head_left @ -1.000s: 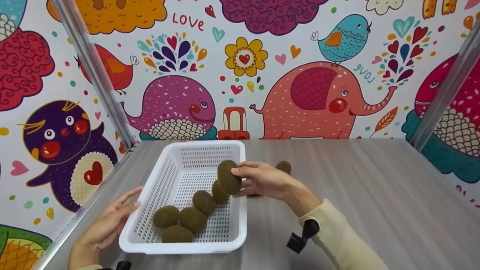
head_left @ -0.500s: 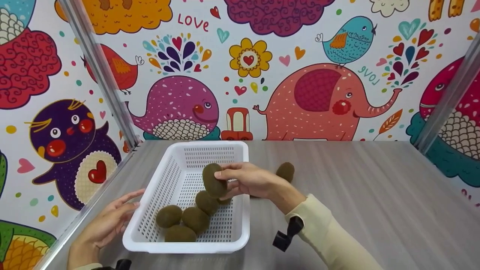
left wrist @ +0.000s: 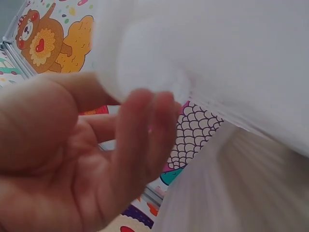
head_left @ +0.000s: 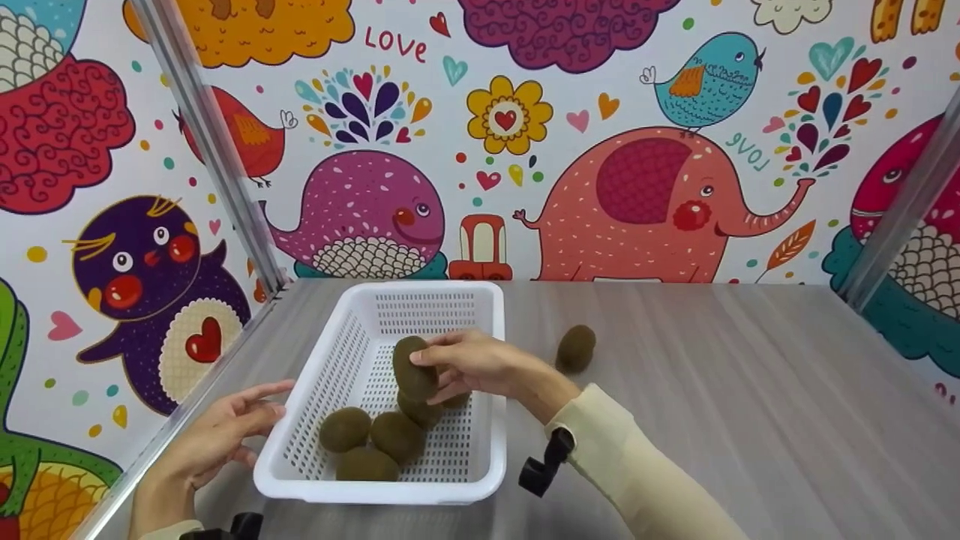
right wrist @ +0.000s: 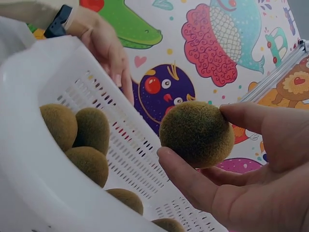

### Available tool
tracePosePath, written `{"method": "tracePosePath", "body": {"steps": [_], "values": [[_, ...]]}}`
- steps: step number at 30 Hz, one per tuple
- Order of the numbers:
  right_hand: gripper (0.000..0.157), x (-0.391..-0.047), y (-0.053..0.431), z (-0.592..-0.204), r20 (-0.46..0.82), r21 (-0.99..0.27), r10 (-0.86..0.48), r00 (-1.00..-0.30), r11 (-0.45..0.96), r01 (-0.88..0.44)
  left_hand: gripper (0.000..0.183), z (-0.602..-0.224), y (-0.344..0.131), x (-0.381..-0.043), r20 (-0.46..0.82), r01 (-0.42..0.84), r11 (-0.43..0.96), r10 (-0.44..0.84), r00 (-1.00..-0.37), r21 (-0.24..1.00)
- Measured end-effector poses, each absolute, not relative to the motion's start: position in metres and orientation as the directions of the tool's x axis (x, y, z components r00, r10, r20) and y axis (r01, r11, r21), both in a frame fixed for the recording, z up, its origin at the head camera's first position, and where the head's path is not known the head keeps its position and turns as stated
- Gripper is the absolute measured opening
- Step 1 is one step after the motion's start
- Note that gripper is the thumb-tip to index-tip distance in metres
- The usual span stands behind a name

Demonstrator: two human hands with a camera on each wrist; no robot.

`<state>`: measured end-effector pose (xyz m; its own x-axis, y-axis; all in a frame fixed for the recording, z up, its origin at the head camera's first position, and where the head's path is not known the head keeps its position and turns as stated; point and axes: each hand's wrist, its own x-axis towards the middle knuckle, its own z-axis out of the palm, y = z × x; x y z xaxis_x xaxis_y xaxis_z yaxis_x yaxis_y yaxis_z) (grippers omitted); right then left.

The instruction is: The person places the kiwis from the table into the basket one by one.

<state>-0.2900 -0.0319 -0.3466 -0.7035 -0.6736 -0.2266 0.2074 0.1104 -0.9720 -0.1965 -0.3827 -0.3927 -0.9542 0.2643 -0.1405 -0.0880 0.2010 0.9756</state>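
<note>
Above the white plastic basket (head_left: 491,420) my right hand (head_left: 480,364) holds a brown fuzzy kiwi (head_left: 414,369), pinched between thumb and fingers. The right wrist view shows this kiwi (right wrist: 197,134) raised over the basket's rim. Several other kiwis (head_left: 399,437) lie in the near part of the basket. At the basket's left side my left hand (head_left: 217,435) grips the rim, thumb on the edge and some fingers lower down. In the left wrist view its bent fingers (left wrist: 145,130) meet the white rim (left wrist: 154,72).
A single kiwi (head_left: 576,348) lies on the grey wood-grain table (head_left: 712,390), right of the basket. A wall with printed cartoon animals (head_left: 630,202) stands behind the table. Metal posts (head_left: 214,142) rise at both back corners.
My right hand has moved left with the kiwi, from the basket's right edge to over its inside, and slightly down. The left hand stays at the rim. The view has shifted slightly.
</note>
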Motion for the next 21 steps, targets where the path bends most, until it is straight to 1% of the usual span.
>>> {"method": "tracePosePath", "body": {"steps": [2, 5, 14, 18, 21], "values": [[0.036, -0.292, -0.037, -0.349, -0.245, -0.968, -0.650, -0.719, 0.127, 0.215, 0.056, -0.390, -0.381, -0.197, -0.151, -0.092, 0.237, 0.243, -0.958, 0.967], [0.033, -0.293, -0.044, -0.352, -0.269, -0.963, -0.630, -0.728, 0.155, 0.221, 0.060, -0.388, -0.378, -0.197, -0.168, -0.105, 0.279, 0.216, -0.962, 0.955], [0.026, -0.293, -0.059, -0.356, -0.326, -0.945, -0.580, -0.747, 0.216, 0.245, 0.064, -0.382, -0.374, -0.194, -0.171, -0.100, 0.350, 0.178, -0.969, 0.931], [0.026, -0.293, -0.055, -0.355, -0.341, -0.939, -0.567, -0.749, 0.239, 0.247, 0.063, -0.381, -0.372, -0.193, -0.172, -0.100, 0.387, 0.154, -0.973, 0.916], [0.031, -0.293, -0.050, -0.353, -0.328, -0.944, -0.594, -0.735, 0.235, 0.231, 0.062, -0.380, -0.372, -0.192, -0.170, -0.097, 0.407, 0.146, -0.974, 0.908]]}}
